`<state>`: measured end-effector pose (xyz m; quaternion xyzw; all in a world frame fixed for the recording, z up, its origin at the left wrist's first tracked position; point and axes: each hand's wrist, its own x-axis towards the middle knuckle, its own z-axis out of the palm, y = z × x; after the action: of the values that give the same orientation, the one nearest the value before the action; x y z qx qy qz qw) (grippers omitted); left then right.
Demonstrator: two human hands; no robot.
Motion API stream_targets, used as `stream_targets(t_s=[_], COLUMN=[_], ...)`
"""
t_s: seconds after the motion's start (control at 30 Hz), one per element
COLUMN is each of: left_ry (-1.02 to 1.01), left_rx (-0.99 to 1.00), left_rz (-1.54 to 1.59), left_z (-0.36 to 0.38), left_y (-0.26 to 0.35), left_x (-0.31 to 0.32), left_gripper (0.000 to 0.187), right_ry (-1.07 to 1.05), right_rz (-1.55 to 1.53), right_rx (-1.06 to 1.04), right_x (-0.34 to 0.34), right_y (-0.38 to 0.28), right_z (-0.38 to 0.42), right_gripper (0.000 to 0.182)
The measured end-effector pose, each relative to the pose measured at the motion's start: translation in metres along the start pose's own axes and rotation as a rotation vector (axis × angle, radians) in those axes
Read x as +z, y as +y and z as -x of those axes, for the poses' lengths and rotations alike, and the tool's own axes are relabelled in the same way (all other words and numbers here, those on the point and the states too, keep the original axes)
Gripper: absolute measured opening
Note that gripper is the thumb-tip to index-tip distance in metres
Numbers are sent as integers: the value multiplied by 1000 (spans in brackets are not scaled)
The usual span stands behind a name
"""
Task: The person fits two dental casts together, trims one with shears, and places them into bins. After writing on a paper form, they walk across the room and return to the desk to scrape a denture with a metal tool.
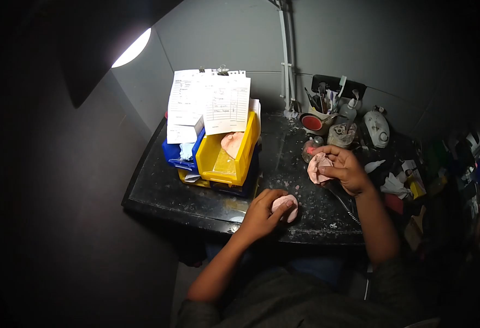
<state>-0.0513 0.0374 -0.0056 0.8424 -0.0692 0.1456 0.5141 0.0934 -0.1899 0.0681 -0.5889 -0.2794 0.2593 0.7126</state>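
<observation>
Near the front edge of the black bench (180,191), my left hand (261,216) is closed on a pale pink plaster cast (285,208), its flat rounded side facing up. Raised farther right, my right hand (345,170) grips another pink plaster dental cast (318,167) between thumb and fingers, its uneven ridged side turned left. The two casts are apart. A third pink cast (232,145) lies in the yellow bin (223,175) to the left of my hands.
A blue bin (181,158) stands beside the yellow one, with written paper slips (226,104) clipped above. At the back are a cup of brushes (325,101), a red-filled round dish (311,122), a jar (342,134) and a white device (376,128). A lamp (133,48) shines at upper left.
</observation>
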Motion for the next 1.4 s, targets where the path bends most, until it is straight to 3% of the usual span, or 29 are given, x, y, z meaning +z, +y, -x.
stream_targets(t_s=[0.17, 0.3, 0.43, 0.5, 0.53, 0.77, 0.97, 1.1, 1.3, 1.4], left_ry=[-79, -82, -65, -84, -88, -57, -58, -28, 133, 139], left_rx=[75, 175, 171, 149, 143, 106, 61, 2, -57, -90], left_rz=[-107, -139, -85, -91, -97, -14, 46, 147, 248, 338], left_z=[-52, -75, -76, -74, -74, -71, -72, -72, -72, -73], left_y=[4, -2, -1, 6, 7, -14, -19, -27, -50, -49], left_x=[10, 17, 21, 17, 15, 17, 11, 14, 25, 24], left_gripper=[35, 40, 49, 50, 51, 53, 41, 38, 30, 35], right_ry=[55, 30, 35, 75, 112, 108, 47, 5, -115, -270], right_rz=[-20, 175, 253, 652, 677, 703, 702, 680, 692, 645], right_rx=[0, 22, 149, -207, -183, -164, -242, -171, -194, -167], right_x=[-9, -13, -4, -1, 4, 8, 8, 10, 8, 9], right_y=[22, 31, 32, 38, 31, 29, 36, 36, 33, 28], right_z=[10, 17, 23, 23, 25, 24, 24, 23, 25, 26], right_gripper=[38, 34, 30, 29, 28, 27, 25, 23, 22, 24])
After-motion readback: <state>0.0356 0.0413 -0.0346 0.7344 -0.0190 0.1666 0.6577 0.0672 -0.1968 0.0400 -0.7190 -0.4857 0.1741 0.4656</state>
